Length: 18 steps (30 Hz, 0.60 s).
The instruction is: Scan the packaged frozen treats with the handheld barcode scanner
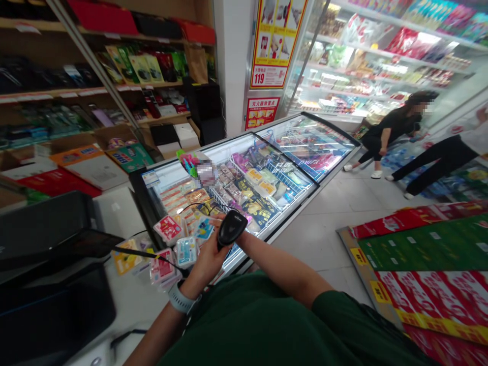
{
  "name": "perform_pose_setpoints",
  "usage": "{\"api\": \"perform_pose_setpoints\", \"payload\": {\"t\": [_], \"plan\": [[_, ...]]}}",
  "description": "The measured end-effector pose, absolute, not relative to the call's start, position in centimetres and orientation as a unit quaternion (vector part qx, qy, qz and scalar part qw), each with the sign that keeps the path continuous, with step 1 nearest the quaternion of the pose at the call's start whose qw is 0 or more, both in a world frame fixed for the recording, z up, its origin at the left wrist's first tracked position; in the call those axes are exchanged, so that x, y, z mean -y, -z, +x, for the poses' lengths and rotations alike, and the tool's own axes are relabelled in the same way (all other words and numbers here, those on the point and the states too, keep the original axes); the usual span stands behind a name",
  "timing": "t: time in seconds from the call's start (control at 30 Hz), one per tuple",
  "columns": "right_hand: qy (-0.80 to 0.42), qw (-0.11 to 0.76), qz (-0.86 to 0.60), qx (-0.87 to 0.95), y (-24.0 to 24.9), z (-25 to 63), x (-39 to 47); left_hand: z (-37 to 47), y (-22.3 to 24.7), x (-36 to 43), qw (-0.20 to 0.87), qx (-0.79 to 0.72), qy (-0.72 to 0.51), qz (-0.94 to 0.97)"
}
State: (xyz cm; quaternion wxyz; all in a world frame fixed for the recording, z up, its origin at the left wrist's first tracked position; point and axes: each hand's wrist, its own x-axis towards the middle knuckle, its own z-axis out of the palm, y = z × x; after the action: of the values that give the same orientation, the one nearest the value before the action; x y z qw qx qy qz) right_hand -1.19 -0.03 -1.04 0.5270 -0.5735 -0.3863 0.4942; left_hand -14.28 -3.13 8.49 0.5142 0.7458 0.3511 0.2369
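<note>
My left hand (211, 258), with a pale watch on its wrist, is closed around a black barcode scanner (232, 227). The scanner hides most of my right hand (218, 220); its visible fingers are at the edge of a small blue-and-white packet (204, 228) and seem to grip it. Just left of the hands, similar packs lie on the white counter: a red-and-white pack (169, 229), a light-blue pack (186, 251), a pink-red pack (163, 265) and a yellow pack (129, 256).
A glass-topped chest freezer (263, 198) stretches ahead, with a toy-like bundle (188, 162) on its near end. Dark counter equipment (49, 223) stands at left. Stacked cartons (427, 249) rise at right. Two people (392, 127) are near the far shelves.
</note>
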Motion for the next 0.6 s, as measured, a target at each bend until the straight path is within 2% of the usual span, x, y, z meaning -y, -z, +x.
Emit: {"api": "perform_pose_setpoints", "payload": {"t": [0.2, 0.6], "plan": [[-0.507, 0.583, -0.572, 0.274, 1.3, 5.7, 2.6, -13.6, -7.8, 3.8, 0.533, -0.336, -0.221, 0.744], [-0.321, 0.581, -0.671, 0.329, -0.1, 13.6, 8.3, -12.3, -6.1, 3.3, 0.528, -0.318, -0.198, 0.762]]}}
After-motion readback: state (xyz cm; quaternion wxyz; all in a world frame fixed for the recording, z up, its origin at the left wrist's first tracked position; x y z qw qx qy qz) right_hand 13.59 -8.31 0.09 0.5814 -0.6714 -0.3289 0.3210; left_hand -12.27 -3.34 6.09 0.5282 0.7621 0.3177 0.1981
